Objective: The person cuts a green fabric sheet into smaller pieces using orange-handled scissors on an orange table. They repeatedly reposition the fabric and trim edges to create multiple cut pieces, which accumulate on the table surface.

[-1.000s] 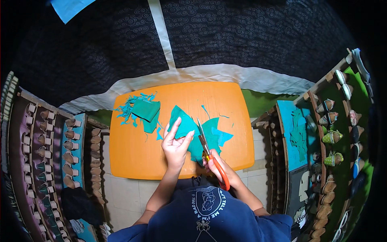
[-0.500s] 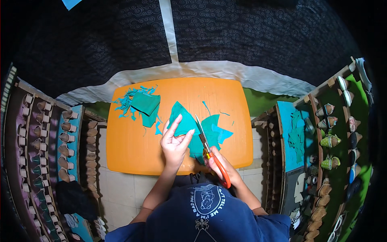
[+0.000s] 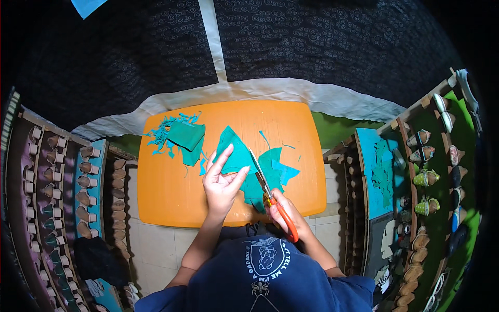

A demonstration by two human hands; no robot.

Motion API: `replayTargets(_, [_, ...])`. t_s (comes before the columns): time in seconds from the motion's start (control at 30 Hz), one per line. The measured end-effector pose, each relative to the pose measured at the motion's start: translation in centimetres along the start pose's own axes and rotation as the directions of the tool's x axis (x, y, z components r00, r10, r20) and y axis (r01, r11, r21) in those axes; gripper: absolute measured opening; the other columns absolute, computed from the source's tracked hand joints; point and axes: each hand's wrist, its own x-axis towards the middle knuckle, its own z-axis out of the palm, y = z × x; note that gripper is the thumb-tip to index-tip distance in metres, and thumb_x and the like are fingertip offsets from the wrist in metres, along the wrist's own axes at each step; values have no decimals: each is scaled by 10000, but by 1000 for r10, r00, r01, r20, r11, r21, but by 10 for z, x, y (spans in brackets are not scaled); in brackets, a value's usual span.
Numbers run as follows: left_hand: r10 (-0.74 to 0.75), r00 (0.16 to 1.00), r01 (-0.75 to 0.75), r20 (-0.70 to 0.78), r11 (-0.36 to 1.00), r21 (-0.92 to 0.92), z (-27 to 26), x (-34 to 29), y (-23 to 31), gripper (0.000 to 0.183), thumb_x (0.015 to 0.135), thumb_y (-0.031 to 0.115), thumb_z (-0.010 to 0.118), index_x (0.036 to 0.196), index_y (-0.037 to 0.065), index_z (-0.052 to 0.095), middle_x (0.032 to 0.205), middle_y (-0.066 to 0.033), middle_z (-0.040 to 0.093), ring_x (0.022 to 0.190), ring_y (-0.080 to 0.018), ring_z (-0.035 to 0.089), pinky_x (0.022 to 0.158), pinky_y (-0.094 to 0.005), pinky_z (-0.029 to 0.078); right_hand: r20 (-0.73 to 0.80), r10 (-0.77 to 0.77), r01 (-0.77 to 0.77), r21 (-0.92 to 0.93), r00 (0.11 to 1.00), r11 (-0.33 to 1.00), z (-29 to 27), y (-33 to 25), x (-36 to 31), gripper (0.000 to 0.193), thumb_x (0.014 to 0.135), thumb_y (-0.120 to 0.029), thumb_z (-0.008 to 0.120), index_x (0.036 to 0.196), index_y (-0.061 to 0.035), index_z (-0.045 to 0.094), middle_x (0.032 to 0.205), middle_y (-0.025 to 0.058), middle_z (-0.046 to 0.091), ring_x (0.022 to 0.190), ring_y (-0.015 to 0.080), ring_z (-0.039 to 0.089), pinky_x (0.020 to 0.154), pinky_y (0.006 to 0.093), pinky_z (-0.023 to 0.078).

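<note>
My left hand point(image 3: 220, 191) pinches a pointed green fabric piece point(image 3: 233, 152) by its lower part, fingers in front of it. In my right hand point(image 3: 284, 206) are scissors point(image 3: 262, 181) with orange handles, blades pointing up and away along the right edge of that piece. Whether the blades are parted is hard to make out. Below and to the right of the scissors lie more green fabric pieces point(image 3: 253, 193), with a light blue piece point(image 3: 287, 172) at their right side. A folded green piece point(image 3: 186, 137) rests farther left beside a heap of thin scraps point(image 3: 167, 125).
The orange table point(image 3: 163, 192) has rounded corners, with small offcuts point(image 3: 264, 137) on its far right. Racks of shoes and shoe forms stand on both sides. A blue board point(image 3: 367, 171) at right carries green cut pieces point(image 3: 383, 169). Dark patterned cloth point(image 3: 312, 47) hangs behind.
My left hand and the green piece have shifted slightly up and left. The scissors have moved a little, their blades still beside the piece's right edge. The whole view has shifted slightly.
</note>
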Motion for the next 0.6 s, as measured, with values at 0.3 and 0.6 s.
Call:
replayTargets(0.3, [-30, 999, 30, 27, 999, 11, 2, 4, 4, 540, 702, -172, 593, 1206, -60, 435, 1220, -82, 355, 1055, -184, 510, 855, -282, 495, -60, -52, 54, 32, 997, 998, 1, 2, 0, 372, 845, -384, 523, 826, -50, 358, 623, 26, 353, 539, 107, 324, 488, 271, 286])
replayTargets(0.6, [-30, 997, 32, 64, 999, -26, 2, 8, 11, 531, 704, -158, 600, 1202, -57, 444, 1235, -89, 361, 1080, -181, 486, 875, -289, 479, -89, -61, 62, 9, 994, 998, -1, 0, 0, 362, 825, -362, 551, 791, -52, 367, 591, 13, 343, 508, 98, 317, 463, 268, 277])
